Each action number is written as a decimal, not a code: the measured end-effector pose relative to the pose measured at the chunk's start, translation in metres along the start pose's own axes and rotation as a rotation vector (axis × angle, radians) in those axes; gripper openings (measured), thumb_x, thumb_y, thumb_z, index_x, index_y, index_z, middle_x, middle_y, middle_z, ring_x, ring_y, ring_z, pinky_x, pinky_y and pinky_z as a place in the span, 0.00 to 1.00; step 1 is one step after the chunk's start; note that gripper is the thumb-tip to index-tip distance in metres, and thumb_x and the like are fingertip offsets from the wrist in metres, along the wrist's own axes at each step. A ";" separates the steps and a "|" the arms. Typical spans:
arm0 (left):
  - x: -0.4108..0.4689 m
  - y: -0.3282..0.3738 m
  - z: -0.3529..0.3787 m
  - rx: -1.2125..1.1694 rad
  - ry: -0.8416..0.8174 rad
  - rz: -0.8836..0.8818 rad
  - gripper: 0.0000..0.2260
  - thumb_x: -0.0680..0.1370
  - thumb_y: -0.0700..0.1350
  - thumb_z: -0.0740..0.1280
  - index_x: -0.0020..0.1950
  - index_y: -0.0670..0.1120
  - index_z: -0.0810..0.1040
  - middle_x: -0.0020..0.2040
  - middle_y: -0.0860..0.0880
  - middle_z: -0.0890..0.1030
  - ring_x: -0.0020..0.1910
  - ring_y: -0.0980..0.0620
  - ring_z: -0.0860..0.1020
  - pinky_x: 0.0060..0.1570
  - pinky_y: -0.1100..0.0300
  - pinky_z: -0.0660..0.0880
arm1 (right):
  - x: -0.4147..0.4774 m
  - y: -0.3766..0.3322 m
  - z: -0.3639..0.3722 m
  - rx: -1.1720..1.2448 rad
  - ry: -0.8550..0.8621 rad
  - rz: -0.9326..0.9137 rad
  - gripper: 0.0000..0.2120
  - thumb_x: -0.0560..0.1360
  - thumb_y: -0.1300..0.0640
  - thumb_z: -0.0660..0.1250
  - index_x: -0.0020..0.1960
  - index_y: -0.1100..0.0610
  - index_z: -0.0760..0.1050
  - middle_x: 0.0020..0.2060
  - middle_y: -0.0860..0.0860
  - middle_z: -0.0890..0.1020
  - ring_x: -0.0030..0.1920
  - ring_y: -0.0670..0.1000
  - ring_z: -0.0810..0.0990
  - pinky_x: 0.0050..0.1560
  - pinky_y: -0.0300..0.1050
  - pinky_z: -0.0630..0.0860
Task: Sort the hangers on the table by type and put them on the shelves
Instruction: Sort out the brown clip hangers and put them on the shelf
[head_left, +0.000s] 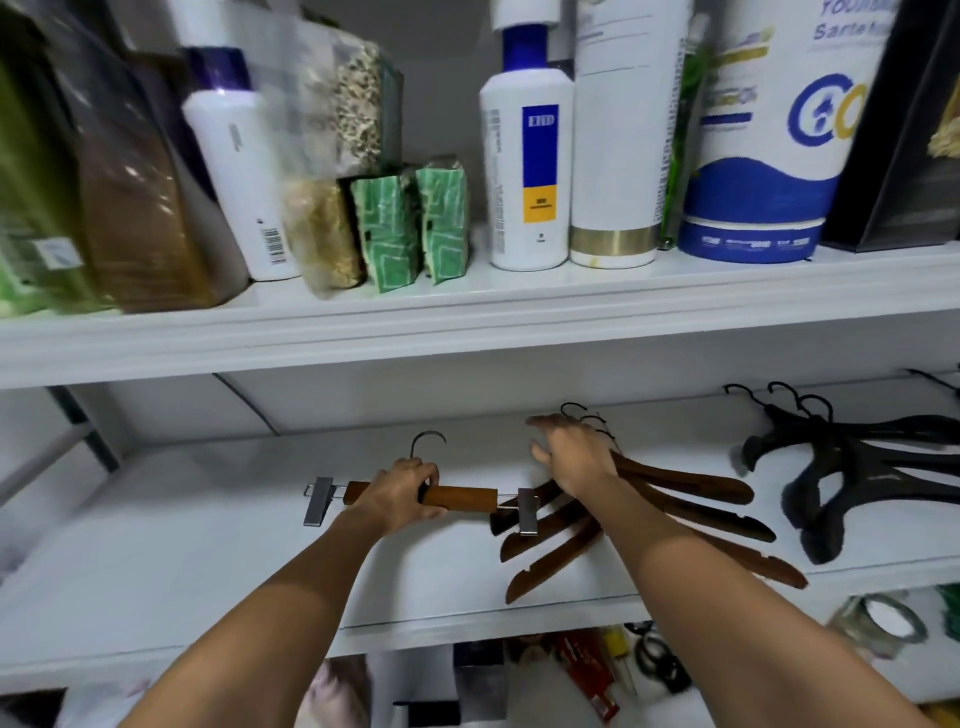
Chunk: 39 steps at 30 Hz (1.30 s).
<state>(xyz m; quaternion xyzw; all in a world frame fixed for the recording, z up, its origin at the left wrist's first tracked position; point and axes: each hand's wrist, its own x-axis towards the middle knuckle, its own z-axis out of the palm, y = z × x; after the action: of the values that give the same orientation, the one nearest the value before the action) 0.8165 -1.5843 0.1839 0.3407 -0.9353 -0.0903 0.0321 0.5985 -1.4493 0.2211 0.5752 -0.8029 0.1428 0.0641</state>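
My left hand (402, 491) grips the middle of a wooden clip hanger (462, 498) with two metal clips and a dark hook, held level just above the white middle shelf (208, 545). To its right lies a fanned pile of several brown wooden hangers (691, 499) on the same shelf. My right hand (571, 454) rests on that pile near the hooks, fingers spread. Further right, a heap of black plastic hangers (852, 467) lies on the shelf.
The upper shelf (467, 322) carries white bottles (524, 156), green sponges (410, 228), bags and a blue-and-white tub (763, 156). Below the middle shelf are tape rolls (878, 621) and mixed small items. The left half of the middle shelf is bare.
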 end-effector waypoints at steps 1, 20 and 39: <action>-0.002 -0.009 0.000 0.000 -0.006 -0.010 0.15 0.73 0.54 0.70 0.54 0.49 0.72 0.50 0.52 0.73 0.53 0.51 0.71 0.54 0.56 0.69 | 0.002 -0.011 0.002 0.002 -0.010 -0.005 0.19 0.81 0.50 0.56 0.71 0.50 0.67 0.65 0.53 0.75 0.62 0.55 0.75 0.60 0.48 0.70; 0.016 -0.091 0.026 -0.026 -0.060 -0.129 0.14 0.75 0.51 0.69 0.56 0.47 0.72 0.54 0.46 0.75 0.53 0.46 0.74 0.54 0.54 0.72 | 0.020 -0.073 0.053 -0.019 -0.088 0.029 0.19 0.81 0.50 0.55 0.71 0.50 0.67 0.64 0.53 0.77 0.61 0.54 0.75 0.61 0.47 0.69; 0.063 0.015 -0.039 0.111 -0.019 0.217 0.27 0.79 0.55 0.61 0.77 0.50 0.58 0.77 0.49 0.60 0.74 0.49 0.61 0.72 0.57 0.57 | -0.024 -0.014 0.006 -0.051 -0.069 0.208 0.22 0.81 0.50 0.55 0.74 0.50 0.62 0.68 0.54 0.71 0.67 0.55 0.70 0.67 0.49 0.64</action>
<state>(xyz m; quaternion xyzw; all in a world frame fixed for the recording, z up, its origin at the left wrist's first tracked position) 0.7637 -1.6194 0.2249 0.2379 -0.9705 -0.0378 0.0141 0.6200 -1.4337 0.2114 0.4917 -0.8633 0.1084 0.0356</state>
